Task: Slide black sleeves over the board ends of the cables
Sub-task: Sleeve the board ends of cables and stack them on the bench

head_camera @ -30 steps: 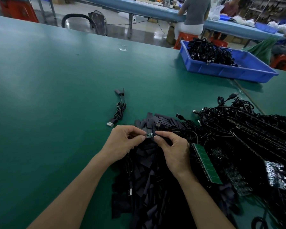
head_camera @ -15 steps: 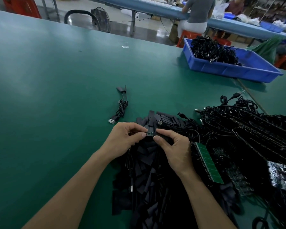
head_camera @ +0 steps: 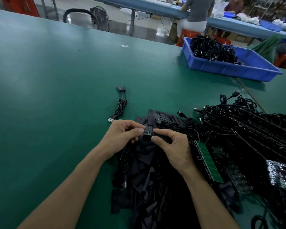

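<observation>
Right in the middle, a small circuit board point(head_camera: 147, 132) sits between the two thumbs, green face up. The left hand point(head_camera: 122, 135) pinches its left end with thumb and forefinger, the other fingers curled under. The right hand point(head_camera: 173, 146) pinches a black sleeve point(head_camera: 158, 134) the same way, and the sleeve's mouth meets the board's right edge; how far it overlaps, I cannot tell. A thin wire drops from under the left hand.

Both hands hover over a heap of loose sleeves point(head_camera: 147, 182) that spreads beneath the wrists and back toward the person. Just ahead of the left hand lies a bundled cable point(head_camera: 120, 106), its USB plug nearest the knuckles. Beside the right wrist lies a green panel strip point(head_camera: 208, 162), and beyond it, further right, a tangle of cables point(head_camera: 248, 128). Well ahead of the right hand a blue tray point(head_camera: 229, 67) holds more black cables. All of it lies on the green table point(head_camera: 56, 80).
</observation>
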